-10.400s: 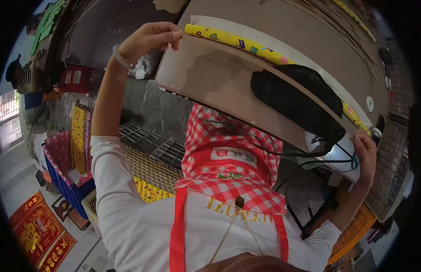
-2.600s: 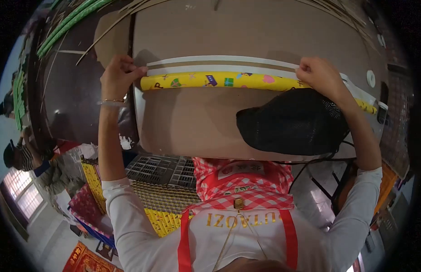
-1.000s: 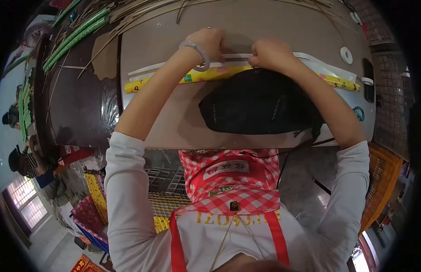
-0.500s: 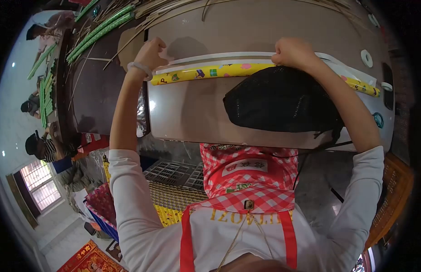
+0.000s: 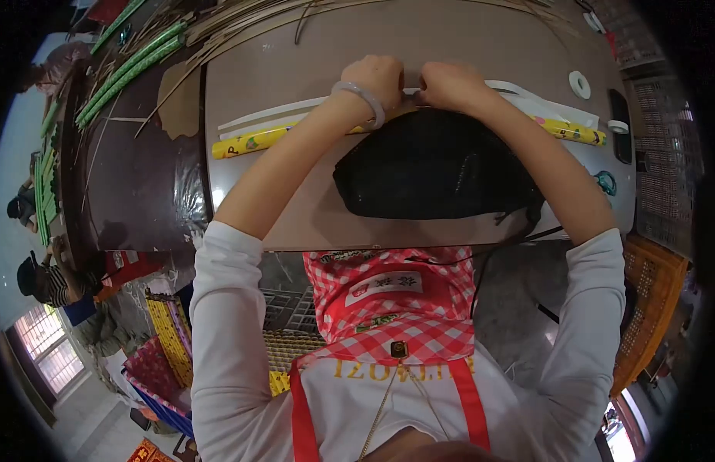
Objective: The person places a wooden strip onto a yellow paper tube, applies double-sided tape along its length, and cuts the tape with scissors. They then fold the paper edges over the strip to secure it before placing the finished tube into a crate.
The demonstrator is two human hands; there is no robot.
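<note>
A long yellow patterned roll (image 5: 253,142) lies across the table, its middle hidden behind my hands, arms and a black cap-like cloth item (image 5: 434,169). A white strip (image 5: 284,113) runs along its far side. My left hand (image 5: 377,79), with a pale bangle at the wrist, is closed above the roll's middle. Beside it, with a small gap between, my right hand (image 5: 448,85) is closed too. Whatever the fingers pinch is too small to make out.
White tape rolls (image 5: 579,85) and a dark phone-like object (image 5: 621,123) are at the right. Teal tape (image 5: 605,182) lies near the right edge. Green rolls (image 5: 134,73) and thin strips (image 5: 242,27) lie at the back left. Other people sit at far left.
My left hand has moved right along the roll, close to my right hand. The whole view has shifted, so the table and roll appear further left.
</note>
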